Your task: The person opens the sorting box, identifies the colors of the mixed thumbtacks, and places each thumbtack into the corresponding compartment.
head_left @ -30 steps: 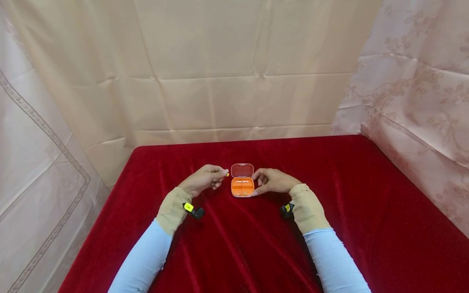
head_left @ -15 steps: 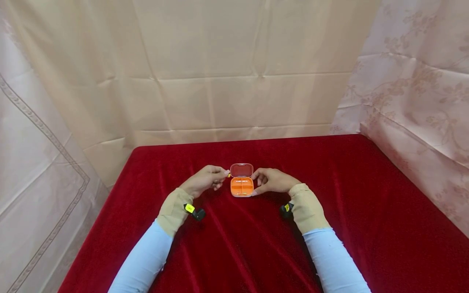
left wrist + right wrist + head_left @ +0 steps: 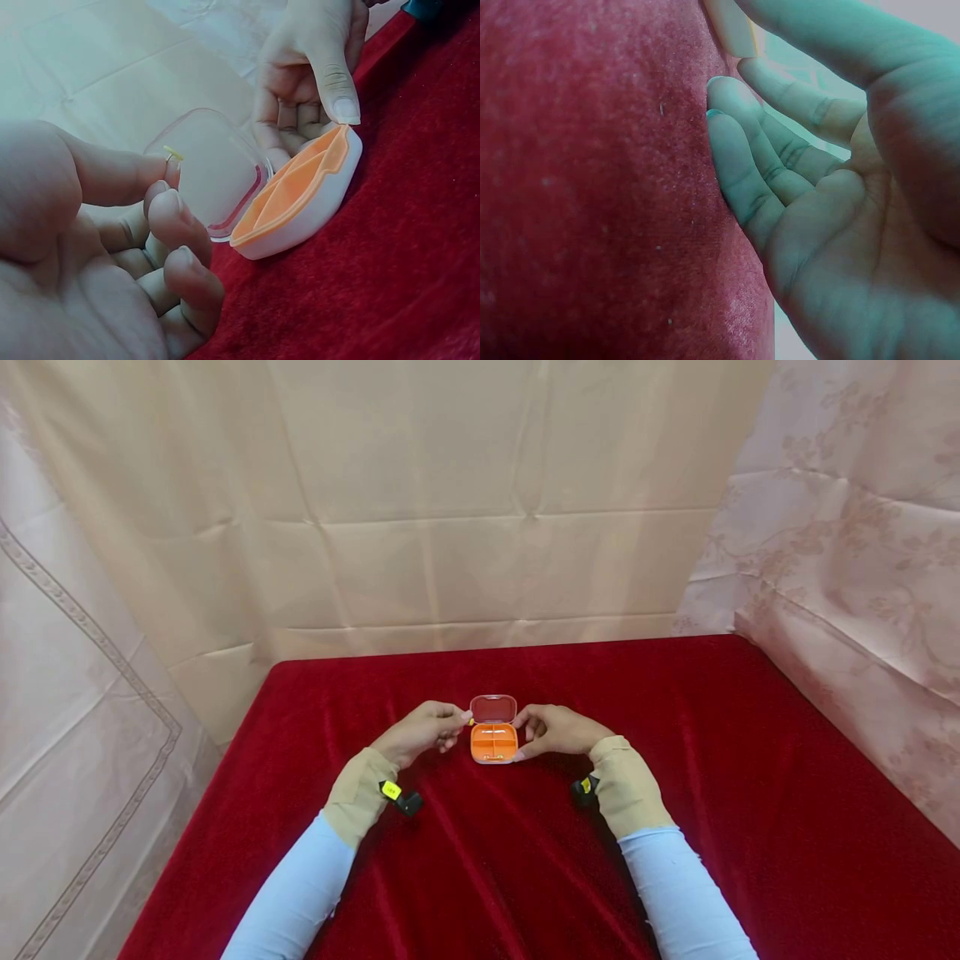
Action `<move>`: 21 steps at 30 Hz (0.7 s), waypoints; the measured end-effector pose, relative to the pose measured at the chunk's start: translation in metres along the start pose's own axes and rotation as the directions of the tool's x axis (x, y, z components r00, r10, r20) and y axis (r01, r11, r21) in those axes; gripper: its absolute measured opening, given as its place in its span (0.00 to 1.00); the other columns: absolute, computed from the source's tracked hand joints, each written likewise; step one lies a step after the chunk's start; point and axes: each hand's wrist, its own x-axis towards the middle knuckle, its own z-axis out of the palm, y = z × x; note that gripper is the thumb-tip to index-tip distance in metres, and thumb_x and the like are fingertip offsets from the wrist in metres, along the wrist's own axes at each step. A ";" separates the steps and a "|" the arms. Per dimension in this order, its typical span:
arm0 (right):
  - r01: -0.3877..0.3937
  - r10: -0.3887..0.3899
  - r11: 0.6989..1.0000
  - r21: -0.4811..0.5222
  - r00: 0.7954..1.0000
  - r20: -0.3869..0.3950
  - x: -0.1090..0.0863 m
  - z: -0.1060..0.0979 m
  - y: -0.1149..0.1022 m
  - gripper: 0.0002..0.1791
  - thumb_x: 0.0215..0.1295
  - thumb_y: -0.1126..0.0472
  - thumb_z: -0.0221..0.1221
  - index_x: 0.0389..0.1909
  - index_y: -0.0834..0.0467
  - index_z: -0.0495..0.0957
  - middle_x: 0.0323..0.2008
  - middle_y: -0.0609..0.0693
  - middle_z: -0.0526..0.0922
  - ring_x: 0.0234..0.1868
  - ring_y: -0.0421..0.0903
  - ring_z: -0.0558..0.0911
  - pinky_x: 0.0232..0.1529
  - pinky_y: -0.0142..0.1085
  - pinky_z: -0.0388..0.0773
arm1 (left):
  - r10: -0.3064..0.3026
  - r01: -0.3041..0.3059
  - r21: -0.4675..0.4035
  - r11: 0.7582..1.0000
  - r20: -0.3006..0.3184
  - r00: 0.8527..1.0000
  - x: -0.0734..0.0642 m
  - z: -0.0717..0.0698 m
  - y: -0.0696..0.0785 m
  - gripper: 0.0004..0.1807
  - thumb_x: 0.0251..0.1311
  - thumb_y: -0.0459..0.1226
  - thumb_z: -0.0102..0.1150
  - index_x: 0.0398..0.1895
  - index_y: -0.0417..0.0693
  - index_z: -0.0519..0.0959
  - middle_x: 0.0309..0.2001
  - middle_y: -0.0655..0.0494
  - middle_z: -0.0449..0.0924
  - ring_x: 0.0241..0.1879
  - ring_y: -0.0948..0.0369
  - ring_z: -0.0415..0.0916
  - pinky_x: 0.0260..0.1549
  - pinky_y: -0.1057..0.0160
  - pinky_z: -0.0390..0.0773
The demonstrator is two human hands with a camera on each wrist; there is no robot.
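Beige drape behind, floral drape right, white drape with a patterned band left. Red velvety table cloth below. Light-blue sleeves on both arms, tan cuffs at the wrists.

Left hand: thumb and index pinched on a small yellow pin-like piece, other fingers loosely curled. Right hand: grasping the case's right side, thumb at the near corner, fingertip at the far corner, other fingers bent.

Orange-and-white case sits on the cloth between the hands, orange dividers inside. Clear lid hinged open on the far side.

Black wrist devices, one per cuff, each with a yellow tag; dark lettering on the left one, too small to read.

Yellow pin-like piece: yellow head, thin stem, at the left fingertips, near the lid's left hinge corner; can't tell if touching the lid.
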 end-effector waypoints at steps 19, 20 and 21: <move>0.024 -0.024 1.000 -0.017 1.000 0.003 0.000 -0.001 -0.001 0.26 0.57 0.55 0.76 0.52 0.58 0.79 0.37 0.51 0.79 0.39 0.46 0.76 0.42 0.37 0.74 | 0.022 -0.018 0.047 0.999 -0.099 0.995 0.005 0.015 -0.002 0.17 0.75 0.40 0.59 0.42 0.29 0.80 0.21 0.56 0.68 0.22 0.62 0.65 0.24 0.67 0.68; 0.024 -0.024 1.000 -0.017 1.000 0.003 0.000 -0.001 -0.001 0.26 0.57 0.55 0.76 0.52 0.58 0.79 0.37 0.51 0.79 0.39 0.46 0.76 0.42 0.36 0.75 | 0.024 -0.019 0.046 0.999 -0.104 0.994 0.005 0.016 -0.002 0.17 0.75 0.40 0.59 0.43 0.29 0.80 0.21 0.56 0.68 0.22 0.62 0.65 0.24 0.67 0.68; 0.025 -0.025 1.000 -0.018 1.000 0.003 0.000 -0.001 -0.001 0.26 0.57 0.55 0.76 0.53 0.58 0.78 0.37 0.51 0.79 0.39 0.46 0.76 0.41 0.36 0.75 | 0.025 -0.021 0.044 0.999 -0.108 0.994 0.005 0.017 -0.003 0.17 0.75 0.41 0.59 0.43 0.29 0.80 0.21 0.56 0.68 0.22 0.62 0.65 0.24 0.67 0.67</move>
